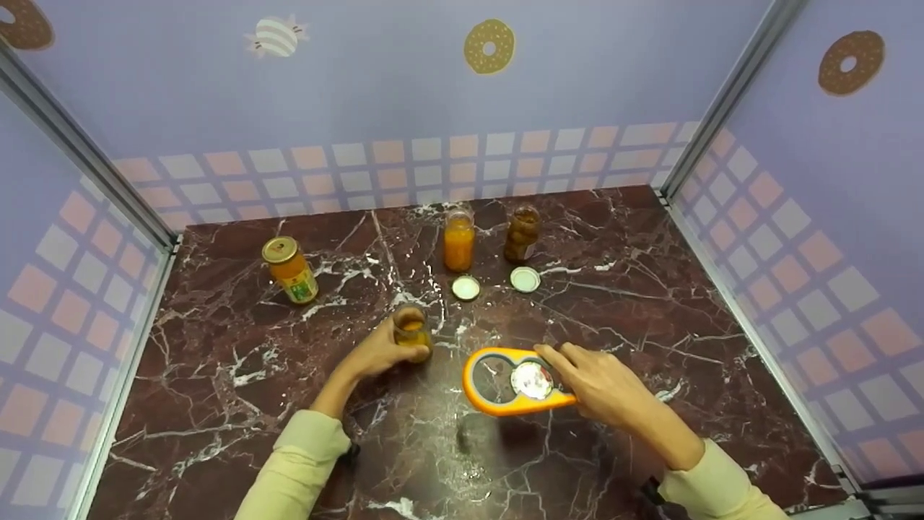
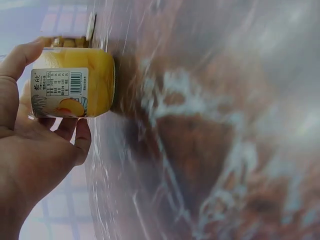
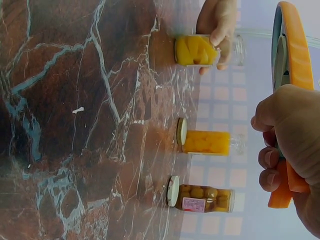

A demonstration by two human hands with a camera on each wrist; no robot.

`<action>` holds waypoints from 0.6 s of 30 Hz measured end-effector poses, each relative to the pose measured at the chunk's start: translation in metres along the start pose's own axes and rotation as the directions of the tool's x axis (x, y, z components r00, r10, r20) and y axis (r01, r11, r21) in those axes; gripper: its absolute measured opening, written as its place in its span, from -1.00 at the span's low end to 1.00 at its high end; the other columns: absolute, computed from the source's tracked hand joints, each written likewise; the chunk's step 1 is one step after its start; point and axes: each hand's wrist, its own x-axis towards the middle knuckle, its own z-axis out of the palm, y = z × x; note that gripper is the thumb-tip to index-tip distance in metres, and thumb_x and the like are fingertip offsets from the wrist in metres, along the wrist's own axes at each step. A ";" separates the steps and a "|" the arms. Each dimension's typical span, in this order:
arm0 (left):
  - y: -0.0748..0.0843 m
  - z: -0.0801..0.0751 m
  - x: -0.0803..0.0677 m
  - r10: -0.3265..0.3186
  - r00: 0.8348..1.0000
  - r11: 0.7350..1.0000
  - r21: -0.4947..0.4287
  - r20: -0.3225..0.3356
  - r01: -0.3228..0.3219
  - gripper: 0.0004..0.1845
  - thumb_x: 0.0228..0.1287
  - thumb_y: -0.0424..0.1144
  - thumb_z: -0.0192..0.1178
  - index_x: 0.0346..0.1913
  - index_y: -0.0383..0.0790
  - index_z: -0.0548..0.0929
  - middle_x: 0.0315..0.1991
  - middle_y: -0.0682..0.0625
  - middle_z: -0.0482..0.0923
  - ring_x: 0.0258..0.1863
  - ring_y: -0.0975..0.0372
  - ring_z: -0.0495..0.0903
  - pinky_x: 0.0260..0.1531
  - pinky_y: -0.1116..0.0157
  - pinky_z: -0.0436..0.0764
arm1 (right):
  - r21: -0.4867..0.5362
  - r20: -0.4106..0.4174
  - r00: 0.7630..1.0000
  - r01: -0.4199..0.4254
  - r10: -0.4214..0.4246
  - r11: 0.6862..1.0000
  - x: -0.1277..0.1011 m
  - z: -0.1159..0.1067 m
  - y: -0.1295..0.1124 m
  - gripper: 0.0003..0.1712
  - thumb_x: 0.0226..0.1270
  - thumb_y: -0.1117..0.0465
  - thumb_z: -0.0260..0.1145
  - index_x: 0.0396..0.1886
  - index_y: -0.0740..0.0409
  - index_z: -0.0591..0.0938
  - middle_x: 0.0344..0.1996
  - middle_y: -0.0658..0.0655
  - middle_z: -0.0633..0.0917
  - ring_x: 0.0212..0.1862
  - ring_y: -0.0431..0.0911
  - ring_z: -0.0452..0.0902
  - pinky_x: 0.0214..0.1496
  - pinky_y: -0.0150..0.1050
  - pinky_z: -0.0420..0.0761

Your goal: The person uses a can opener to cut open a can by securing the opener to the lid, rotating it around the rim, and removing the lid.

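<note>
Lilac walls (image 1: 390, 94), printed with a candy, doughnuts and a lower band of pink and white tiles, with metal posts (image 1: 729, 94) at the corners. Worktop (image 1: 216, 390): dark red-brown, marbled with pale veins, glossy, a bright glare at lower centre.

Head view. Item: jar of yellow fruit (image 1: 416, 349), lidless, centre of the frame; my left hand (image 1: 379, 352) is curled round it. Item: orange opener (image 1: 523, 409), lower right of centre, its handle gripped in my right hand (image 1: 603, 383), its two rings apart from the jar. A shiny round lid (image 1: 532, 380) appears to sit in the ring nearer my fingers. Item: orange-filled jar (image 1: 459, 247), upper centre, uncapped, its loose lid (image 1: 465, 288) just in front. Item: brown-filled jar (image 1: 522, 235), to its right, likewise uncapped, with its white-faced lid (image 1: 525, 279) before it. Item: capped jar (image 1: 289, 273), left of centre, lid on.

I judge the step as the close of this jar's opening, with the lid off and held in the tool. Next would call for freeing that lid onto the worktop, my left hand keeping the jar steady; a tilt could spill syrup.

Left wrist view, turned sideways. Jar at upper left, its fruit label (image 2: 60, 92) facing the camera, thumb and fingers on opposite sides; its base is at or very near the worktop.

Right wrist view, also sideways. Opener at upper right, my fingers wrapped about the handles; the three uncapped jars line up beyond.
</note>
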 end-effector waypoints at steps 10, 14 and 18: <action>-0.007 -0.031 0.025 -0.019 0.985 1.000 0.004 -0.169 0.020 -0.39 0.23 -0.50 0.39 0.30 -0.46 0.38 0.29 -0.44 0.45 0.21 -0.19 0.51 0.26 -0.02 0.53 | 0.010 0.020 0.999 -0.028 0.027 1.000 0.000 0.003 0.001 -0.08 -0.07 0.38 0.54 0.36 -0.02 0.44 -0.34 -0.03 0.44 -0.54 -0.14 0.34 -0.54 -0.19 0.53; -0.008 -0.038 0.034 -0.045 0.976 0.999 -0.039 -0.213 0.037 -0.37 0.24 -0.52 0.38 0.32 -0.47 0.35 0.35 -0.46 0.38 0.30 -0.22 0.44 0.27 0.07 0.52 | 0.012 0.022 0.999 -0.040 0.040 0.999 0.000 0.003 0.002 -0.10 -0.05 0.39 0.53 0.36 -0.03 0.44 -0.35 -0.04 0.43 -0.54 -0.13 0.33 -0.55 -0.19 0.52; -0.008 -0.044 0.043 -0.061 0.972 0.998 -0.041 -0.227 0.053 -0.35 0.26 -0.50 0.37 0.35 -0.48 0.33 0.37 -0.48 0.35 0.31 -0.21 0.43 0.18 0.19 0.56 | 0.004 0.016 0.999 -0.039 0.039 0.999 -0.001 0.004 0.004 -0.15 0.02 0.39 0.51 0.36 -0.02 0.44 -0.35 -0.03 0.44 -0.53 -0.14 0.33 -0.56 -0.19 0.50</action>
